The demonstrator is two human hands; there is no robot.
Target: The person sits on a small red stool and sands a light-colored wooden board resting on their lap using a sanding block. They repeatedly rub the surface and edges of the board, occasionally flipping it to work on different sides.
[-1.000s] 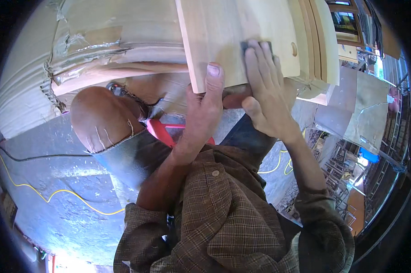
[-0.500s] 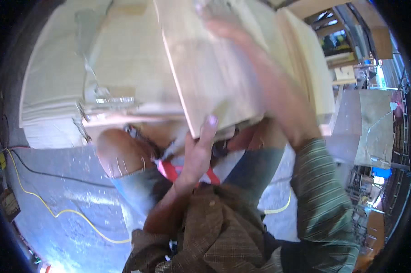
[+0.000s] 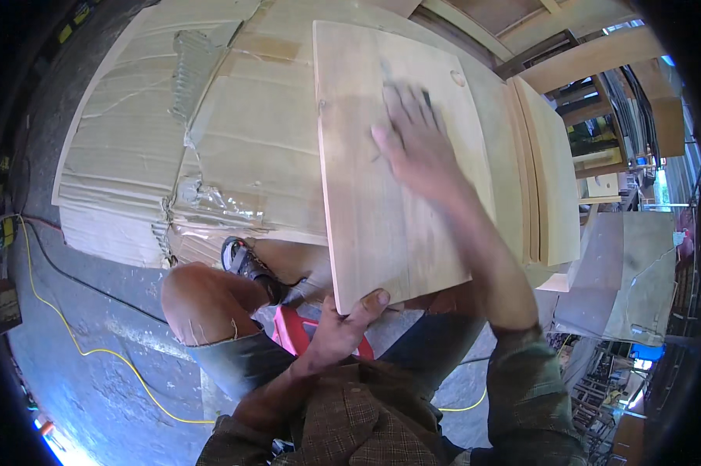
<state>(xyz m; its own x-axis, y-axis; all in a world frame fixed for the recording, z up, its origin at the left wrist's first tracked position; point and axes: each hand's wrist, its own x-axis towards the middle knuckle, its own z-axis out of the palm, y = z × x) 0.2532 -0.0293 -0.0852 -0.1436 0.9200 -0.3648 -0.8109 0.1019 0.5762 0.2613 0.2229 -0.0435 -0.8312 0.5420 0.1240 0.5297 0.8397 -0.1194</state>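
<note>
Right hand [image 3: 412, 140] now flat, open, farther up board [image 3: 397, 194]; left hand [image 3: 343, 330] still grips lower edge.

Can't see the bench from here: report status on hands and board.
Left hand grips wooden board at near edge. Right hand flat on top, blurred. Cardboard underneath; nothing blocking.
</note>
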